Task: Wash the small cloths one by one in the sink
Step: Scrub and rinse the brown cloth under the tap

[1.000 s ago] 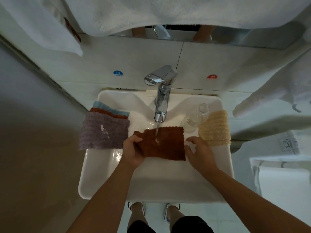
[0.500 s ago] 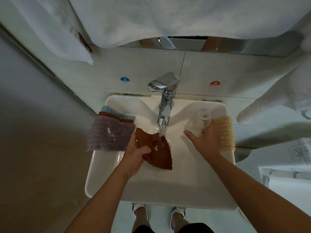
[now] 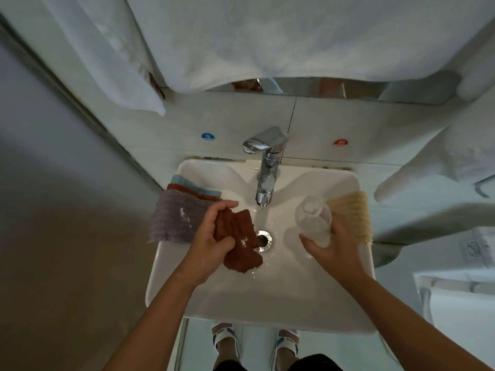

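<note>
My left hand (image 3: 211,236) grips a wet rust-brown cloth (image 3: 241,242), bunched up over the white sink (image 3: 267,295) just left of the drain (image 3: 263,239). Water runs from the chrome tap (image 3: 266,167) beside the cloth. My right hand (image 3: 332,247) holds a clear bottle (image 3: 313,218), lifted above the basin's right side. A stack of small cloths lies on the left rim, with a purple cloth (image 3: 174,218) on top, a brown one and a blue one under it. A pale yellow cloth (image 3: 351,212) lies on the right rim.
White towels (image 3: 267,36) hang above the sink and at the right (image 3: 442,167). A cold sticker (image 3: 208,136) and a hot sticker (image 3: 340,143) mark the wall behind the tap. My feet (image 3: 254,341) show below the basin's front edge.
My right hand let go of the brown cloth, reached right and picked up the clear bottle. My left hand bunched the spread cloth and moved it left of the water stream.
</note>
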Tool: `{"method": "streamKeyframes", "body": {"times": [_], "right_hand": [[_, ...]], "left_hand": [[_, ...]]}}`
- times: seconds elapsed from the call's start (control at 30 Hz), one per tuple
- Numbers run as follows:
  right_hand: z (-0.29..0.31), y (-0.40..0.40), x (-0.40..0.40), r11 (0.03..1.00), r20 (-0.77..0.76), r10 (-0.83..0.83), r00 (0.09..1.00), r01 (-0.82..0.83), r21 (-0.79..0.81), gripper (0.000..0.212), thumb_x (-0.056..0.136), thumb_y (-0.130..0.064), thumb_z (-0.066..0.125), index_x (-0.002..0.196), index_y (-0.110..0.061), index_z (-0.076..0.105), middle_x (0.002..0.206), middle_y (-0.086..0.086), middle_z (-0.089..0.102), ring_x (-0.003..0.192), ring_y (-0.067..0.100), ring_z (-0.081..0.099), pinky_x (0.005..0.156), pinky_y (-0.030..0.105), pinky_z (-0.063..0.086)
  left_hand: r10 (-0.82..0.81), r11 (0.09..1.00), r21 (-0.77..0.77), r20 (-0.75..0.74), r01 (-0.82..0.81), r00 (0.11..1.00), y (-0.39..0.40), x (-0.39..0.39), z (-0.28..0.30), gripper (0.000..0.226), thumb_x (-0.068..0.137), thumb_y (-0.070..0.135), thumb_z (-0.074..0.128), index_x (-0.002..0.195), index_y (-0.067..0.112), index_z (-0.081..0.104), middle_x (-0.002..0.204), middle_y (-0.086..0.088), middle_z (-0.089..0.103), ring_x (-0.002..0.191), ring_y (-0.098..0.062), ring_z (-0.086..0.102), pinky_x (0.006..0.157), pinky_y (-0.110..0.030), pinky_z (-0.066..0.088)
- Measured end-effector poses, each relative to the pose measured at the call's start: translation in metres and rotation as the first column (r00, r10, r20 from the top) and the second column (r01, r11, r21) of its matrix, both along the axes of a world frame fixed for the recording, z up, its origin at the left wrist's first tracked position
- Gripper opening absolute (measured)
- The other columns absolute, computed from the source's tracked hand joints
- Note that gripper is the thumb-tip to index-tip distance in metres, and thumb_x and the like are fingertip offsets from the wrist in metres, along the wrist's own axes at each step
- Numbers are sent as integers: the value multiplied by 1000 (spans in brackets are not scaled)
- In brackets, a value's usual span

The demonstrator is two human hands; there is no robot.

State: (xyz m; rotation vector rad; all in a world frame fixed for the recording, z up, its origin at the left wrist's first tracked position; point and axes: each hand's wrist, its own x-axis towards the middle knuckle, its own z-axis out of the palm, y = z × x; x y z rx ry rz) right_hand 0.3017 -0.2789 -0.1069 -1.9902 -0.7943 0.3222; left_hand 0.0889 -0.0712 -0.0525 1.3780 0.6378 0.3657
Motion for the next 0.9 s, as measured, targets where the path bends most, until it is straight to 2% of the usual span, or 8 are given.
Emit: {"method": "streamKeyframes", "body": {"times": [0.13,0.2,0.33,0.4,0.5,0.6,0.7,0.9], "right_hand": [[29,-9,-22,988,59,151,987,-152,17,66,71,-39,84,131,-35,57,121,-10,61,115,6,56,96,20,44],[44,-9,-27,973,90,228,969,-229,-3,65,74,-40,81,134,-34,57,125,-18,60,118,6,57,97,15,42],[67,-14,-31,954,128,301,945,-297,-47,71,74,-28,86,139,-26,59,131,-21,62,121,6,58,100,34,48],[76,-16,-28,949,144,312,939,-300,-97,77,72,-23,90,141,-28,56,130,-19,62,119,8,59,99,42,50],[85,-18,-23,950,174,292,941,-264,-165,78,71,-28,90,137,-39,49,120,-21,59,106,9,59,90,43,54],[90,-19,-17,947,192,304,933,-275,-167,73,72,-23,89,132,-37,50,116,-14,63,103,16,63,85,49,55],[96,-14,-12,930,256,360,897,-326,-168,68,71,-25,83,127,-42,48,106,-14,67,93,14,64,76,44,57],[105,-10,0,900,295,410,863,-329,-288,78,71,-17,87,135,-37,47,109,-1,64,96,19,61,79,44,56]], "left_hand": [[23,1000,-12,47,-23,999,-6,-2,20,67,72,-13,63,128,25,61,113,-6,70,101,-23,69,76,-34,60],[31,999,-22,64,-29,997,-7,-3,28,64,73,-9,69,126,26,62,116,-10,68,103,-27,68,80,-40,61],[-3,999,32,53,1,999,-3,-6,40,60,71,-12,61,115,27,67,103,1,67,87,-16,64,67,-32,56],[-19,999,30,55,17,998,-2,-6,45,57,69,-13,58,109,27,68,96,3,66,80,-14,61,61,-30,53],[-38,999,-3,69,39,997,-3,-7,51,56,68,-13,55,107,25,67,89,6,67,73,-11,60,58,-28,51],[-42,998,-48,84,46,996,-3,-5,57,61,67,-15,51,109,26,67,93,4,70,77,-11,65,59,-26,54],[-30,993,-113,89,40,996,-3,-1,61,63,66,-14,49,109,27,68,95,1,71,80,-13,68,61,-27,55],[-21,993,-115,118,35,993,-7,4,67,64,66,-15,51,109,29,68,93,2,70,79,-13,65,60,-28,55]]}}
